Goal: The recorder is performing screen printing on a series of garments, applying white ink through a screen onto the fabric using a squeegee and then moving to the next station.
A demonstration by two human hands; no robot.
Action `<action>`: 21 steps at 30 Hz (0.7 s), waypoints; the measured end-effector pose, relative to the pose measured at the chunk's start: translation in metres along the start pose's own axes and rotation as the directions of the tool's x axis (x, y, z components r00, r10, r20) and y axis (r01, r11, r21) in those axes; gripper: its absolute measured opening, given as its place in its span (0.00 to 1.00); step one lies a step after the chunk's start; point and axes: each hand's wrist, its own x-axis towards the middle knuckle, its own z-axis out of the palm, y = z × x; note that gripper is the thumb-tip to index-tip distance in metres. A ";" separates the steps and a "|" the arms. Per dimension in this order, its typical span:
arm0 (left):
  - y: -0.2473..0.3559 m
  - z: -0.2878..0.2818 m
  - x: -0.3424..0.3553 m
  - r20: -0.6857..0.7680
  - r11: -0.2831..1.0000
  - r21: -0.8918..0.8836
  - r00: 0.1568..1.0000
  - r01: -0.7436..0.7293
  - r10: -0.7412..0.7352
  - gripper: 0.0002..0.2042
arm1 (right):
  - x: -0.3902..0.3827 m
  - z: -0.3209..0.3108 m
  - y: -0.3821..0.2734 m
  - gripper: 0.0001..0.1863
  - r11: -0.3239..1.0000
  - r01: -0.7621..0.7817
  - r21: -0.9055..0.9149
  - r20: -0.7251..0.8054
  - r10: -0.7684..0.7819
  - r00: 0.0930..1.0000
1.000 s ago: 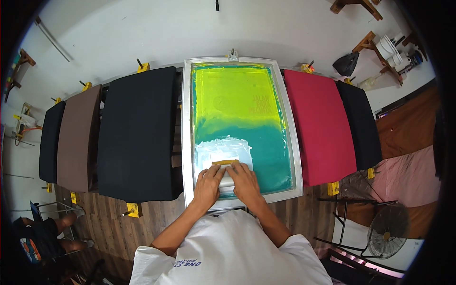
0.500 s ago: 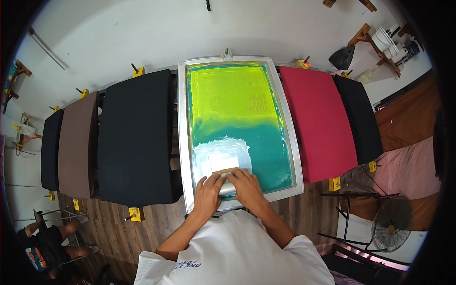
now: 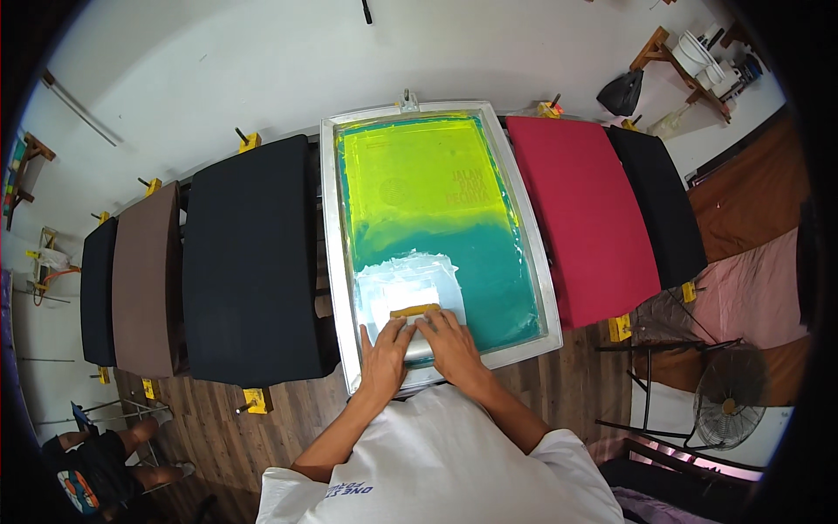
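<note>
A screen-printing frame (image 3: 332,201) with a silvery metal rim lies in front of me. Its mesh is bright yellow-green (image 3: 419,157) in the far half and teal (image 3: 493,288) in the near half. White ink (image 3: 371,284) covers a patch at the near left. At the near end of that patch, my left hand (image 3: 384,354) and my right hand (image 3: 449,349) are closed side by side on a squeegee (image 3: 421,348) with a silvery body and a yellow-brown strip at its far edge. Fingers hide part of it.
Black (image 3: 249,262), brown (image 3: 144,279) and red (image 3: 585,218) fabric-covered boards flank the frame. Yellow brackets (image 3: 253,401) stick out at their ends. A fan (image 3: 729,406) stands at the right. Another person (image 3: 109,463) is at the lower left. White buckets (image 3: 694,57) sit on a wall shelf.
The squeegee's yellow-brown strip shows wider than before, so its tilt looks changed. Both hands keep their grip on it near the same spot. The whole view has turned slightly.
</note>
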 end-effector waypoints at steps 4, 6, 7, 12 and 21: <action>0.005 -0.009 -0.004 0.136 0.999 -0.025 0.990 0.028 -0.024 0.35 | -0.002 -0.014 -0.004 0.28 0.999 -0.049 0.018 0.158 0.046 0.986; 0.006 -0.010 -0.004 0.041 1.000 -0.018 0.999 0.006 -0.005 0.32 | 0.001 -0.016 -0.009 0.29 0.997 -0.022 -0.071 0.087 0.028 0.996; 0.003 -0.006 -0.004 0.028 1.000 0.023 1.000 -0.008 0.007 0.32 | -0.001 -0.005 -0.005 0.29 0.998 -0.013 -0.062 0.017 0.014 1.000; 0.005 -0.007 -0.008 0.106 1.000 -0.008 0.994 0.019 -0.018 0.32 | -0.009 -0.008 -0.005 0.29 0.999 -0.038 0.014 0.092 0.036 0.995; 0.007 -0.006 -0.016 0.099 1.000 0.006 0.995 0.009 -0.009 0.31 | -0.017 -0.003 -0.006 0.22 1.000 -0.003 -0.027 0.024 0.003 1.000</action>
